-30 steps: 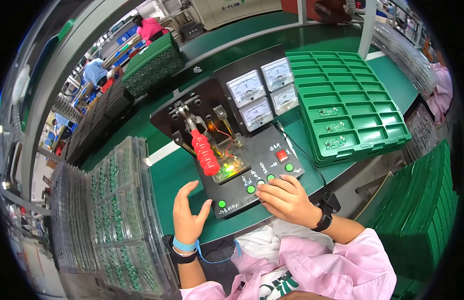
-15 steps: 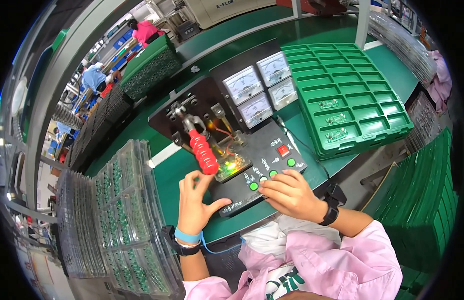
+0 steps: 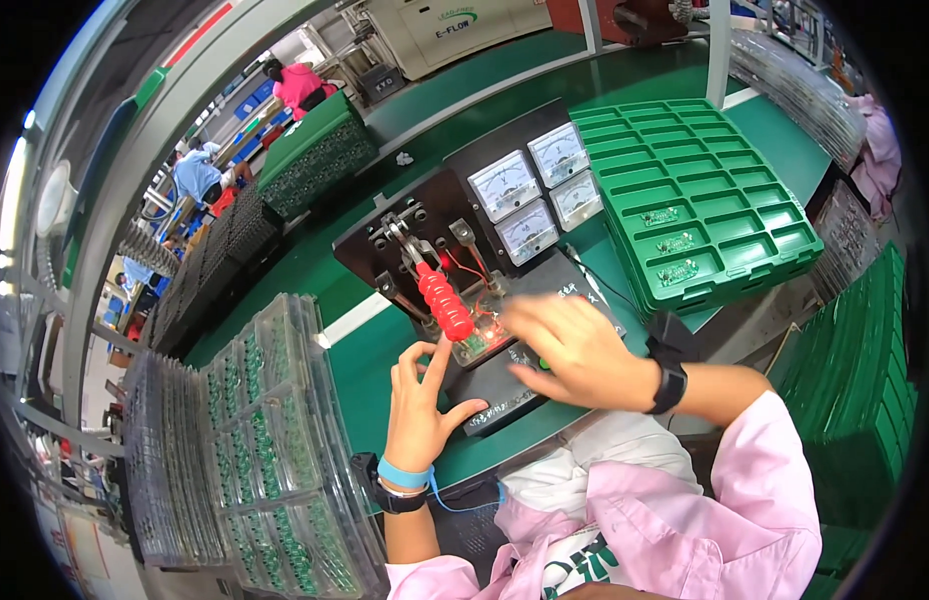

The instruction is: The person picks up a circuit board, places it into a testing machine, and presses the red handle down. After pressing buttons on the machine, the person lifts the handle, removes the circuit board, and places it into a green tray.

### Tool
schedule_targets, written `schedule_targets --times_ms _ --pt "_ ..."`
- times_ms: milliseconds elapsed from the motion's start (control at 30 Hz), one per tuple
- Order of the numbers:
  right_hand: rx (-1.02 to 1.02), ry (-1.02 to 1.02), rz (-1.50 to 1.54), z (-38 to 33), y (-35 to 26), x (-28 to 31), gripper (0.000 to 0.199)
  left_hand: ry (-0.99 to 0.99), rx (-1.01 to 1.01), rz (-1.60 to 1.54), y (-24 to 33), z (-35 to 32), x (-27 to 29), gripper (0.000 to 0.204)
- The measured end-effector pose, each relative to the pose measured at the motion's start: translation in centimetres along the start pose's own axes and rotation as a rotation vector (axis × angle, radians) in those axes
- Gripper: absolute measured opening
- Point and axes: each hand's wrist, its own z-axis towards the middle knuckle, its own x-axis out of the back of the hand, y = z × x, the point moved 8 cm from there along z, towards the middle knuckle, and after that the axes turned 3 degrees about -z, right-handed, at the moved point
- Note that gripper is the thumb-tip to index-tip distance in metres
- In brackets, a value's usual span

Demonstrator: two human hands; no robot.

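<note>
Both hands are at the black test jig [image 3: 485, 388] on the green bench [image 3: 370, 362]. Left hand [image 3: 417, 420]: thumb spread wide, index up at the low end of the red lever [image 3: 443, 298], other fingers curled; nothing seen in the grip, can't tell if the fingertip touches the lever. Right hand [image 3: 587, 352]: half open over the jig's front right, thumb apart from the fingers, no object visible in it; fingertips blurred, so contact can't be told.

Doing this well, in my judgement: take the lever by its grip from the side, move it smoothly, and keep the other hand's fingers out of the clamp's path. Touch the board by its edges only, lightly, and don't snag the thin wires. The blue wrist strap [image 3: 403, 474] and its cord are best kept off the jig.

The board [image 3: 474, 347]: sits in the jig, just under and beside the lever's low end, partly hidden by lever and right hand. Green, small, with a red glow at its right side; fine parts too small to make out. Red wires run just behind it. Meters [image 3: 506, 187] stand behind to the right, dials facing the person. Beyond, a green tray [image 3: 730, 289] holds three loose boards [image 3: 675, 243] in its left column.
</note>
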Motion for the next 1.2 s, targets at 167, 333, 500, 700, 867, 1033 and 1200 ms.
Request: schedule_targets --times_ms 167,333,500,700,867,1033,1200 --pt "0.599 0.677 0.19 11.6 -0.2 7.7 0.07 0.202 -0.081 -0.011 2.5 0.2 0.1 0.089" --pt "-0.215 0.59 0.66 19.0 7.3 0.4 0.044 0.222 0.055 0.161 1.5 -4.4 0.0 0.056" --pt "0.344 0.605 0.315 7.9 1.0 4.5 0.013 0.16 0.088 0.181 -2.4 -10.9 -1.4 0.029" --pt "0.319 -0.163 -0.236 0.0 0.3 -6.6 0.011 0.237 0.142 0.201 -3.4 -11.4 -2.0 0.023" --pt "0.421 -0.223 -0.277 1.1 -1.8 -6.6 0.01 0.349 0.152 0.138 -3.3 -10.6 -1.7 0.021" --pt "0.447 -0.202 -0.311 1.5 -1.9 -6.4 0.01 0.567 0.512 -0.262 -3.3 -10.4 -1.0 0.024" --pt "0.331 -0.134 -0.177 0.8 -0.2 -3.4 0.012 0.603 0.417 -0.27 -4.7 -10.6 -2.3 0.029"
